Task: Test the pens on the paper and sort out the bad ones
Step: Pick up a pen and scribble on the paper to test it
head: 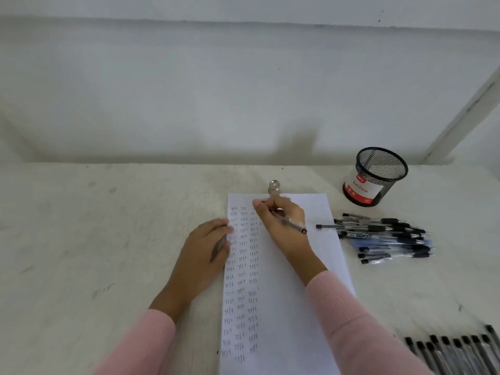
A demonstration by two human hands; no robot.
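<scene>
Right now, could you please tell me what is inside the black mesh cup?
Inside the mesh cup only bare mesh shows, and no pens rise above its rim. Its white and red Ball Pens label covers the lower part, hiding the bottom.

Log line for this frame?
right hand: grips pen, top of paper | left hand: on paper's left edge | loose pens: right of paper

— From where is the scene seen?
— From one head-worn camera, pointed forward and down. The paper (284, 307) is seen close from above, the wall (243, 90) farther; the lower right corner is perhaps blurred.
</scene>
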